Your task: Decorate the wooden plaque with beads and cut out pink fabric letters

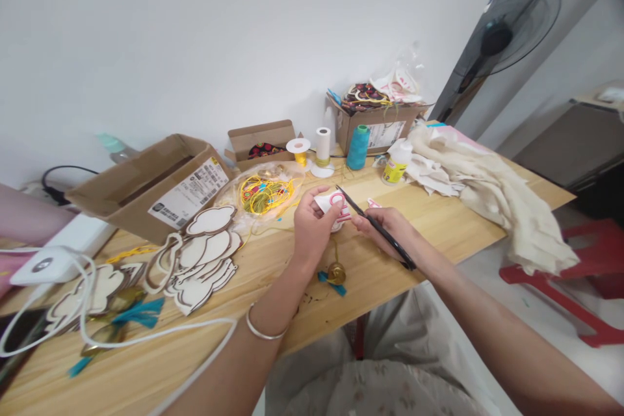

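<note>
Near the middle of the table, my left hand (pixel 316 224) pinches a small white piece with pink lettering (pixel 336 198) between thumb and fingers. My right hand (pixel 387 227) is closed round a long, slim black tool (pixel 385 234). Its pointed tip lies at the upper edge of the lettered piece; the exact kind of tool is hard to make out. Another small pink-and-white scrap (pixel 374 203) shows just beyond my right fingers. Below my hands, a round gold pendant (pixel 336 272) with a teal tassel (pixel 337 285) rests on the wood under an olive cord.
Cloud-shaped white pieces (pixel 207 247) are piled at left beside an open cardboard box (pixel 146 185). Tangled yellow cord (pixel 266 195), a teal thread cone (pixel 359 148) and a glue bottle (pixel 397 162) stand behind my hands. Cream cloth (pixel 507 201) hangs over the right edge; a white cable (pixel 160 338) crosses at left.
</note>
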### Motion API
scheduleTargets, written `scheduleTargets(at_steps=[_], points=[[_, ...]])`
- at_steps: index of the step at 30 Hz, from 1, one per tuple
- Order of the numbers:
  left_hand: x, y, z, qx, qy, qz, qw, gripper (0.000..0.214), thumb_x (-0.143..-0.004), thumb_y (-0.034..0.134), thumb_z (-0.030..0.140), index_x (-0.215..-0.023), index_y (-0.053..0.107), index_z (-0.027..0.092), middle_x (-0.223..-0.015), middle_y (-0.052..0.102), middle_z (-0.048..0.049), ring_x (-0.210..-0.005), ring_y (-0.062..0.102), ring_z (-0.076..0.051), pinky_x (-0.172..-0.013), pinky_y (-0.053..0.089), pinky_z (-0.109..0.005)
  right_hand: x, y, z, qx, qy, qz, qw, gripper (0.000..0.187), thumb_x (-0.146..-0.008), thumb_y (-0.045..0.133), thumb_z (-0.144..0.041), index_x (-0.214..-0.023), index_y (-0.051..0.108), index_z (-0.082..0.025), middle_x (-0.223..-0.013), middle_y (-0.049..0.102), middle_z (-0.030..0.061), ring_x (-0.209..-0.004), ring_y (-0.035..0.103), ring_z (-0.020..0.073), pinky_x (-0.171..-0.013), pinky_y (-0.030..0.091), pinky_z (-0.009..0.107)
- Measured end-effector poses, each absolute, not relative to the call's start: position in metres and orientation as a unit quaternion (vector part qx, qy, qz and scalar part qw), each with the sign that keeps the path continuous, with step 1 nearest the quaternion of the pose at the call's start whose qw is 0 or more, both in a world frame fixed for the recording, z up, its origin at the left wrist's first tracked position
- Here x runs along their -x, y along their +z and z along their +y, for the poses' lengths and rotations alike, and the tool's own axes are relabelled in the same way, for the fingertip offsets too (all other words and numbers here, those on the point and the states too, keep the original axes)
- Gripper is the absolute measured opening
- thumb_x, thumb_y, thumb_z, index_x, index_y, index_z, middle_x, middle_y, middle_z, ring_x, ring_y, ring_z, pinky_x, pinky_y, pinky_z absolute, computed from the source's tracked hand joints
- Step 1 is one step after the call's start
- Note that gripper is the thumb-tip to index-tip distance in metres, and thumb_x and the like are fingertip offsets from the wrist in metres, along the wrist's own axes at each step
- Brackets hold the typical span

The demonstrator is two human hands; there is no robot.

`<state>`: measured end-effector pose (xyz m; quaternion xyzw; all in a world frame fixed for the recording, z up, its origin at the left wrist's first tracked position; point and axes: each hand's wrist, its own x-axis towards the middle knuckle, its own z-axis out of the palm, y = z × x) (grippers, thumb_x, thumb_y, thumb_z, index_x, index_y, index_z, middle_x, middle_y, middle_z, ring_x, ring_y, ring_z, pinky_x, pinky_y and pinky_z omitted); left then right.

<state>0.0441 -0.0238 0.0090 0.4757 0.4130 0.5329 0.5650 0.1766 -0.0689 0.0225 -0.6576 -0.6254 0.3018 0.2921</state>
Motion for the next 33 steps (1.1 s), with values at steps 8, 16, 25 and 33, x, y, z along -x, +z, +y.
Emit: scheduleTargets(at_steps=[8, 16, 25, 33], points=[[-0.044, 0.009, -0.024, -0.475, 0.53, 0.412, 0.569, 0.04, -0.062, 0.069, 0.024, -0.098, 0.053, 0.015, -0.074, 0.068, -0.0023, -0.063, 0.064, -0.014, -0.055, 0.05, -0.022, -0.178, 0.025, -0.07, 0.648, 0.302, -0.637, 0.289, 0.054, -0.07, 0.033, -0.069, -0.051, 0.036, -0.019, -0.05, 0.024, -0.0043, -0.046, 0.025, 0.0071, -0.041, 0.019, 0.021], [-0.044, 0.01, -0.024, -0.475, 0.527, 0.413, 0.571, 0.04, -0.062, 0.069, 0.022, -0.098, 0.053, 0.015, -0.073, 0.068, -0.0021, -0.063, 0.064, -0.014, -0.055, 0.05, -0.023, -0.182, 0.014, -0.069, 0.648, 0.307, -0.622, 0.315, 0.05, -0.069, 0.044, -0.064, -0.05, 0.034, -0.019, -0.05, 0.025, -0.0045, -0.045, 0.024, 0.0063, -0.04, 0.018, 0.02], [-0.044, 0.008, -0.023, -0.464, 0.529, 0.406, 0.583, 0.041, -0.061, 0.069, 0.021, -0.098, 0.053, 0.015, -0.074, 0.068, -0.002, -0.063, 0.064, -0.013, -0.055, 0.05, -0.022, -0.184, 0.013, -0.069, 0.654, 0.289, -0.625, 0.314, 0.05, -0.069, 0.044, -0.063, -0.049, 0.034, -0.018, -0.048, 0.024, -0.0046, -0.045, 0.026, 0.0065, -0.039, 0.018, 0.02], [-0.045, 0.004, -0.022, -0.465, 0.521, 0.399, 0.594, 0.045, -0.061, 0.07, 0.025, -0.1, 0.05, 0.016, -0.077, 0.068, -0.0034, -0.063, 0.064, -0.014, -0.057, 0.05, -0.025, -0.194, 0.007, -0.069, 0.664, 0.283, -0.619, 0.31, 0.05, -0.069, 0.048, -0.061, -0.047, 0.034, -0.018, -0.048, 0.024, -0.0049, -0.044, 0.025, 0.0053, -0.038, 0.018, 0.019]])
